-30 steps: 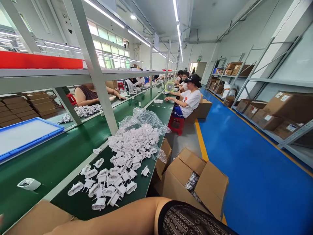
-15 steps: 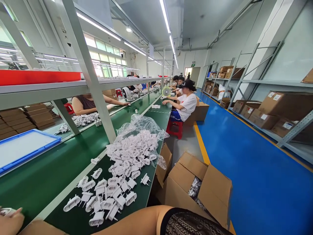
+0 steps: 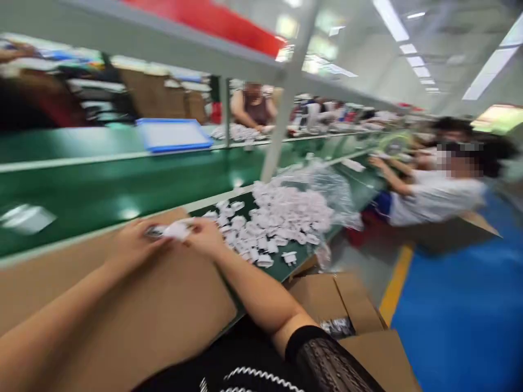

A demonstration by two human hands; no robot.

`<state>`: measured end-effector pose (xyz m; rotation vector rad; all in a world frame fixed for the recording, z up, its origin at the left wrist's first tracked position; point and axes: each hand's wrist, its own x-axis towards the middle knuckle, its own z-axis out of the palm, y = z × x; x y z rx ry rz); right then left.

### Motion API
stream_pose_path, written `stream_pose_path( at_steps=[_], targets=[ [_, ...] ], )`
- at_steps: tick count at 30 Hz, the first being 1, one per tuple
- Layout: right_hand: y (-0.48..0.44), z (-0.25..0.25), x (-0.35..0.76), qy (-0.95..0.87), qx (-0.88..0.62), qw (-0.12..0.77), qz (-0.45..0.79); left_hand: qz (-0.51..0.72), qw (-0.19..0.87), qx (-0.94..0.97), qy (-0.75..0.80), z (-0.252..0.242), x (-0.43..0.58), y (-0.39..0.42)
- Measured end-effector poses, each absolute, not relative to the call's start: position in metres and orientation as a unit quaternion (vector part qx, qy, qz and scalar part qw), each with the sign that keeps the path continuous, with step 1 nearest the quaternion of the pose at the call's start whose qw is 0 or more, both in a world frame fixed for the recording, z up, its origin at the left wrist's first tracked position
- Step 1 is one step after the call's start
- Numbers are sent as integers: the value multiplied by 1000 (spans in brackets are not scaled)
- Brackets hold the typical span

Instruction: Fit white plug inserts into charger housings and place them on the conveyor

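Observation:
The picture is smeared by motion. My left hand (image 3: 134,242) and my right hand (image 3: 204,237) meet over a brown cardboard sheet (image 3: 122,316) on the bench. Both pinch a small white plastic part (image 3: 175,231) between their fingertips. Just to the right of my right hand lies a heap of white plastic plug parts (image 3: 278,218) on the green bench surface, partly on a clear plastic bag (image 3: 327,185).
A green conveyor belt (image 3: 102,185) runs behind the cardboard, with a white part (image 3: 26,218) on it and a blue tray (image 3: 174,135) beyond. Open cardboard boxes (image 3: 351,316) stand on the floor at my right. Other people sit along the line.
The view has swung left and down. My two hands have come into view and closed together on a white part over the cardboard.

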<state>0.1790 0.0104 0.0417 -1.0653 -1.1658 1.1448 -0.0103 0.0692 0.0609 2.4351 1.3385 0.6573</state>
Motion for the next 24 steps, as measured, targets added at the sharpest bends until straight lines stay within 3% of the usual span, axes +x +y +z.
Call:
stream_pose_path(
  at_steps=[3, 10, 19, 22, 24],
  targets=[
    [15, 36, 175, -381, -429, 560, 598, 251, 188, 832, 459, 29, -27, 48],
    [4, 44, 173, -343, -381, 561, 650, 329, 277, 738, 521, 7, -28, 22],
    [10, 27, 166, -500, -452, 548, 496, 363, 363, 761, 396, -6, -34, 27],
    [9, 28, 171, -557, -476, 526, 432, 388, 338, 738, 436, -7, -34, 27],
    [5, 30, 177, -606, -488, 505, 373, 367, 379, 733, 430, -8, -35, 28]
  ],
)
